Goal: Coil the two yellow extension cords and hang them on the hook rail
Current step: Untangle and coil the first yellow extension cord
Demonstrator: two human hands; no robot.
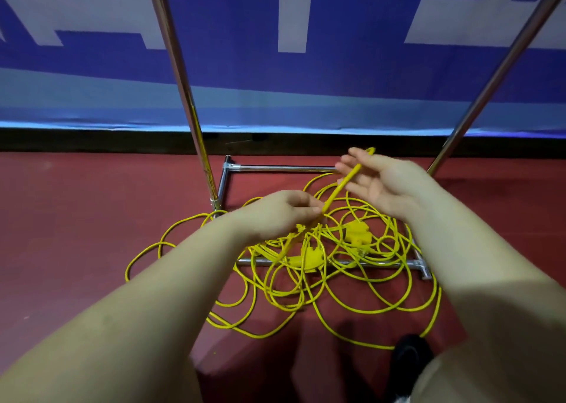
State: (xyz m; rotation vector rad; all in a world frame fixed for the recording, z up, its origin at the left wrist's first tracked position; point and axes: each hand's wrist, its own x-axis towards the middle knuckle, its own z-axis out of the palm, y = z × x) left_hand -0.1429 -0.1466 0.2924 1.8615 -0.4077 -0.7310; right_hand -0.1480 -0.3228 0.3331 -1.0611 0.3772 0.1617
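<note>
yellow cord [340, 188] between both hands' fingers [312, 209]

The dark red floor [76, 219] carries a loose tangle of yellow extension cords [306, 280] with their yellow plug blocks [356, 232], sprawled over the chrome base frame [284, 167] of a rack standing near the floor's far edge.

This looks like an indoor sports hall or event space: a dark red floor [76, 219] runs to a black skirting strip [92, 140], above which hangs a large blue banner [245, 50] with big white lettering. A chrome tube rack [284, 168] stands before it.
</note>
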